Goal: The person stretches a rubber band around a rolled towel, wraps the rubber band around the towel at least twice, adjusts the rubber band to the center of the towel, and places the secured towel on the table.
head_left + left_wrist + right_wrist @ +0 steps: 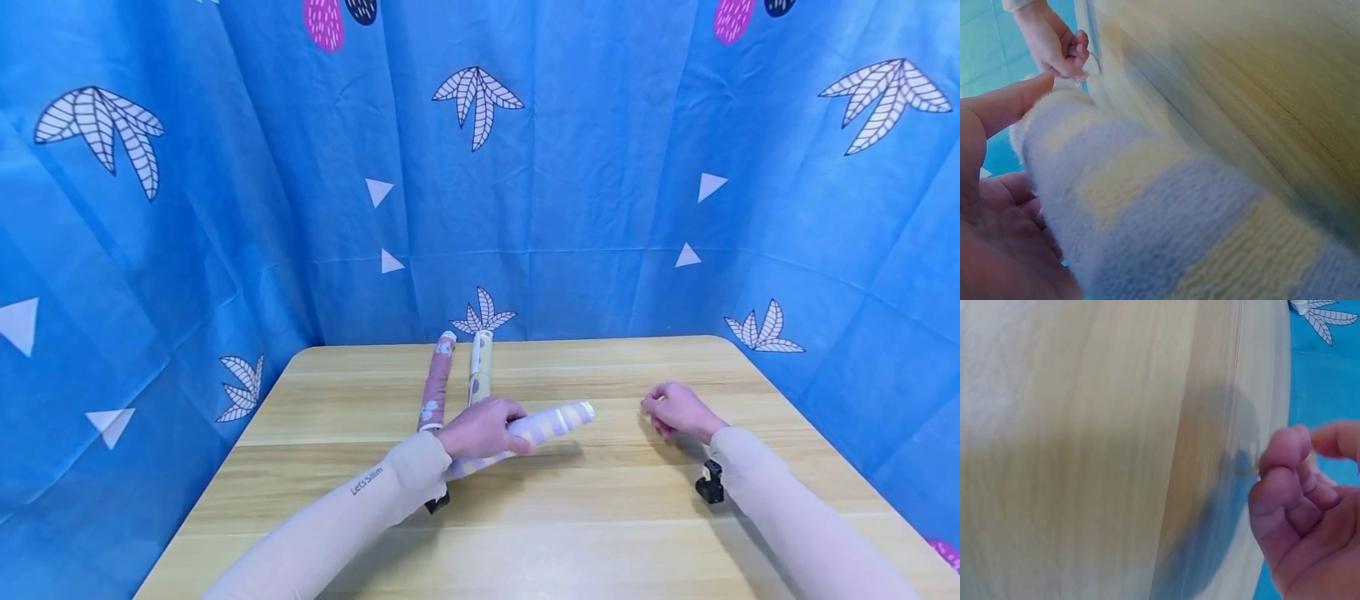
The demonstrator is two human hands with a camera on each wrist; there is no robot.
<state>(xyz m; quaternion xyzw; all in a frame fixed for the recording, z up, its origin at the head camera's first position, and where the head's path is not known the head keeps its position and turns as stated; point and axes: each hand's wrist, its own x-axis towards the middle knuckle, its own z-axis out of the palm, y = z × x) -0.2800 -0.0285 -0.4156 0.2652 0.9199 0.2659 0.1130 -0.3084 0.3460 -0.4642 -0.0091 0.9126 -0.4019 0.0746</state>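
Note:
My left hand grips a rolled towel with lilac and pale yellow checks, held at a slant above the table. In the left wrist view, the thumb lies along one side of the fuzzy roll and the fingers go behind it. Off to the right, my right hand is over the table with its fingers curled. Its fingertips pinch a thin yellowish rubber band, only partly visible. Beyond the left hand lie a pink rolled towel and a cream rolled towel, the latter's near end hidden.
The light wooden table carries all the rolls. A blue patterned curtain hangs along its back and both sides. A small black device is strapped at the right wrist, another at the left.

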